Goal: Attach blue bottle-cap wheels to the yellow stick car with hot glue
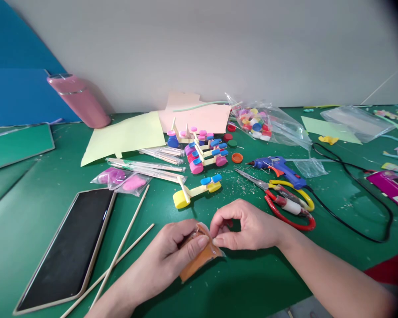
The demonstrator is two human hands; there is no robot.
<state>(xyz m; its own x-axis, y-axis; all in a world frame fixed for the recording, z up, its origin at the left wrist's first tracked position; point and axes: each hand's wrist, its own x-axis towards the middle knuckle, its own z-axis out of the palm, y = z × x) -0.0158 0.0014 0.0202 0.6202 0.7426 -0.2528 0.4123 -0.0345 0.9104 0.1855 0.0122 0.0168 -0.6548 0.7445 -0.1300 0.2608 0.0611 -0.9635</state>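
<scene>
An orange packet (pixel 199 261) in clear plastic is held low over the green table. My left hand (pixel 172 254) grips it from the left, thumb on top. At its upper right edge, the thumb and finger of my right hand (pixel 240 227) are pinched on the plastic. Just beyond my hands stands a small yellow wheeled model (pixel 197 190) with blue pieces on it. Behind it are several similar models (pixel 207 154) with pink and blue parts. Two wooden sticks (pixel 122 243) lie crossed at the left, partly beneath my left forearm.
A phone (pixel 66 249) lies at the left, below bagged pink clay (pixel 132 182). Scissors (pixel 287 201), a blue glue gun (pixel 280 169) with its black cord and a bag of bottle caps (pixel 257 125) are at the right. A pink bottle (pixel 81 100) leans on the wall.
</scene>
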